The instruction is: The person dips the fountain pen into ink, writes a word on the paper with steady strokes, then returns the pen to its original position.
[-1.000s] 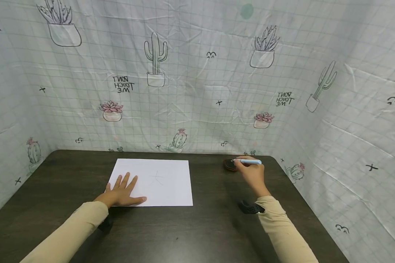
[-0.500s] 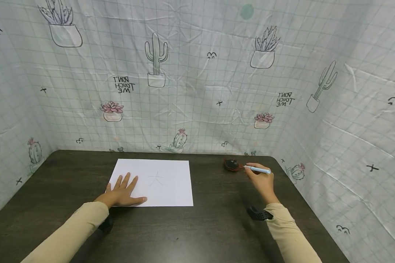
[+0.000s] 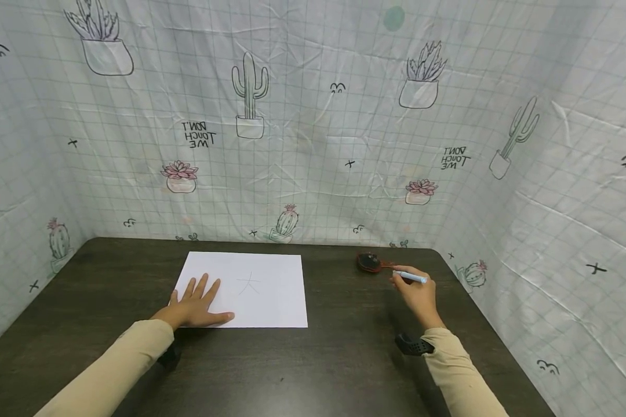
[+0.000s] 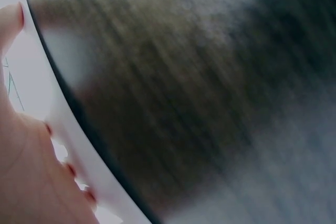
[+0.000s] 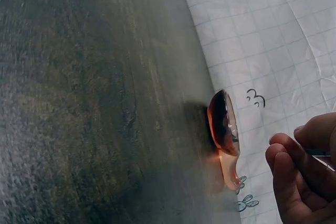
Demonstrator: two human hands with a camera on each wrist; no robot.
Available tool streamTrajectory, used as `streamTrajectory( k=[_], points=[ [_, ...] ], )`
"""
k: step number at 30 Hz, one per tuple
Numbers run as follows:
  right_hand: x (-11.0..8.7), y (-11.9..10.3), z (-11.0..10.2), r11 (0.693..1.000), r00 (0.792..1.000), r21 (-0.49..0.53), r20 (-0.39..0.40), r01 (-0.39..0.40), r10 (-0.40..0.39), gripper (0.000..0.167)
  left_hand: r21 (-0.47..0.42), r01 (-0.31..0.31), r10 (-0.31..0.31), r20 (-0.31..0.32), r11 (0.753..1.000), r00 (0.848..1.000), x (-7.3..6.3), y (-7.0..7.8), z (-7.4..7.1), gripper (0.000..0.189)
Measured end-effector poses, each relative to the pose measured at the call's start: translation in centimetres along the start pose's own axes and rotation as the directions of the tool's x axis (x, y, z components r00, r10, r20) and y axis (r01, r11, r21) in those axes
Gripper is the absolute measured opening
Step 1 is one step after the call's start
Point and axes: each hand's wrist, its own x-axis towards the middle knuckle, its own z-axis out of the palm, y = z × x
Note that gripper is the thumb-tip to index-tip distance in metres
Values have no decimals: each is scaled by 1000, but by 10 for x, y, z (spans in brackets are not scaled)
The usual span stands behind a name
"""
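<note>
My left hand (image 3: 193, 308) lies flat with spread fingers on the lower left of a white sheet of paper (image 3: 279, 307). Thin, faint strokes crossing one another mark the sheet's middle. In the head view my right hand (image 3: 418, 292) pinches a slim light blue pen (image 3: 411, 277), its tip end pointing left. Just left of that tip is a reddish see-through spoon (image 3: 369, 262) with a dark bowl, its handle toward the hand. The right wrist view shows the spoon (image 5: 224, 124) resting by the table's far edge, the curled fingers (image 5: 286, 177) apart from it.
A dark wooden table (image 3: 271, 370) carries everything. Behind it and at both sides hangs a white gridded cloth (image 3: 313, 116) printed with cacti. A black strap (image 3: 414, 345) sits on the right wrist.
My right hand has moved right and toward me with the pen, away from above the spoon, which now shows whole. The left hand stays on the paper.
</note>
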Motion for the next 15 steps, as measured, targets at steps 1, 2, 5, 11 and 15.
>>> streamTrajectory(
  k=[1,2,5,11,15],
  points=[
    [0,1,0,1000,1000,-14,-1,22,-22,20,0,1,-1,0,1000,1000,0,0,0,123],
    [-1,1,0,999,999,-19,-2,41,-41,21,0,1,-1,-1,1000,1000,0,0,0,123],
    [-1,4,1,992,994,-62,-1,110,-110,27,-1,-1,1,-7,1000,1000,-1,0,-1,122],
    [-1,4,3,983,987,-88,12,161,-160,36,3,-9,9,-17,1000,1000,-2,2,-2,122],
    [-1,4,6,990,990,34,36,138,-139,39,1,-11,11,-15,1000,1000,-3,2,-1,122]
  ],
)
